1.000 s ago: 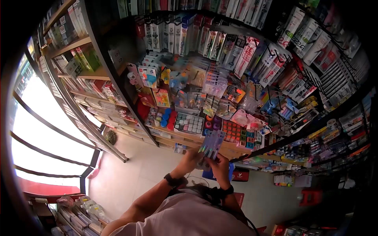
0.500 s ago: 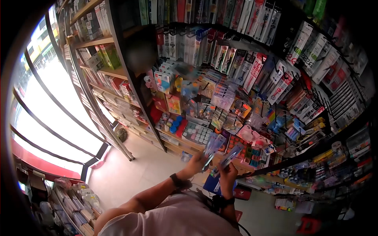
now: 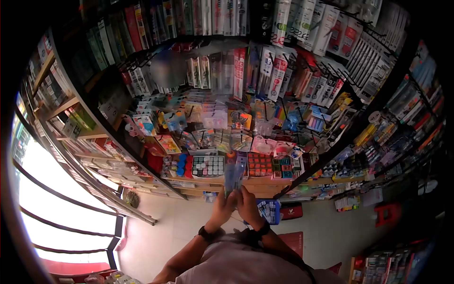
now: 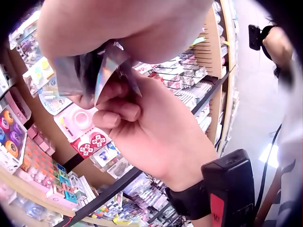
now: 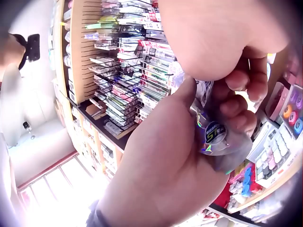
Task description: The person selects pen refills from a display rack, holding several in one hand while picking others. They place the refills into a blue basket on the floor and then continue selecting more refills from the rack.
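In front of my body, both hands grip slim, shiny clear plastic packets (image 3: 233,175) that stand up together in the head view. My left hand (image 3: 222,209) pinches their lower end from the left, and my right hand (image 3: 248,207) does so from the right, with the two hands close against each other. In the left wrist view, a silvery packet corner (image 4: 110,71) pokes out between curled fingers. A round printed label (image 5: 216,133) shows on the packet in the right wrist view. The contents are blurred by glare.
Ahead rise racks of hanging pen packs (image 3: 276,75). Below them, a tray of pale blocks (image 3: 208,165) and a tray of orange-red pieces (image 3: 260,165) sit along the shelf edge. A blue box (image 3: 268,211) and a red stool (image 3: 387,214) stand low on the right.
Half a second ago the packets were apart, some in each hand; now they are together and my hands have met. The head view has swung to the right.
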Available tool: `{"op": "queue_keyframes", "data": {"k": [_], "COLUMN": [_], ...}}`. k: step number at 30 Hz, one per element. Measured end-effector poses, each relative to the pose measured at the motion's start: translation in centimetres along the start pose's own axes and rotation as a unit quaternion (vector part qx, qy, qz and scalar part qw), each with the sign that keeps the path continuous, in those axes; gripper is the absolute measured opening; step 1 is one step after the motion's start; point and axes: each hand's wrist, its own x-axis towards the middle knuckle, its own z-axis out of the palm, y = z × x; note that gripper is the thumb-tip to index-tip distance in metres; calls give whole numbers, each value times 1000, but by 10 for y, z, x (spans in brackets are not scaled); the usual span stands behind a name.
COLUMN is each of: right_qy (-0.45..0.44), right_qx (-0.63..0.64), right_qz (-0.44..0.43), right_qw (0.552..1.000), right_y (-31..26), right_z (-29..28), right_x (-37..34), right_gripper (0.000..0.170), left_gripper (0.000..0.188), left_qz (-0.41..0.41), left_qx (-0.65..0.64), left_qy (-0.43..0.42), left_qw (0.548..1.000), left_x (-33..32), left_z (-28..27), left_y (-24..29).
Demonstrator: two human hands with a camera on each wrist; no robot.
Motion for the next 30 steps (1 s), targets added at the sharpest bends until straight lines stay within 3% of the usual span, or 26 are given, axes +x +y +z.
{"op": "queue_keyframes", "data": {"k": [3, 6, 9, 11, 13, 15, 19, 23, 25, 27, 29, 30], "right_qy": [9, 17, 54, 54, 57, 23, 61, 92, 94, 92, 121, 121], "right_qx": [-11, 23, 0, 58, 4, 28, 81, 47, 95, 106, 22, 23], "right_qz": [-9, 45, 43, -13, -85, -60, -161, -206, -118, -99, -214, -215], "right_qw": [1000, 999, 998, 997, 995, 998, 982, 973, 984, 985, 969, 969], "right_y": [-1, -1, -2, -11, -43, -75, -139, -140, -145, -128, -118, -114], "right_z": [-3, -10, -25, -42, -62, -75, -80, -75, -75, -74, -73, -73], "right_x": [-4, -9, 1, 29, 67, 105, 167, 194, 192, 200, 208, 207], "right_gripper": [14, 19, 21, 22, 23, 27, 33, 35, 37, 37, 36, 36], "left_gripper": [28, 25, 20, 25, 24, 23, 15, 20, 24, 19, 19, 19], "left_qz": [2, 63, 10, -50, -58, -39, -62, -65, -61, -71, -72, -71], "left_qx": [1, 100, -3, -201, -206, -191, -220, -189, -159, -185, -200, -201], "left_qy": [-11, -45, -15, -44, -44, -51, -41, -12, 1, 22, 31, 30], "left_qw": [1000, 992, 1000, 977, 976, 979, 973, 980, 985, 980, 977, 977], "left_x": [-1, 0, 7, 10, 6, 1, -11, -21, -23, -25, -25, -25], "left_z": [0, -5, 1, 1, 0, -3, -16, -39, -47, -51, -52, -52], "left_y": [-9, -39, -24, -18, -1, 2, -3, -10, -8, -3, -3, -2]}}
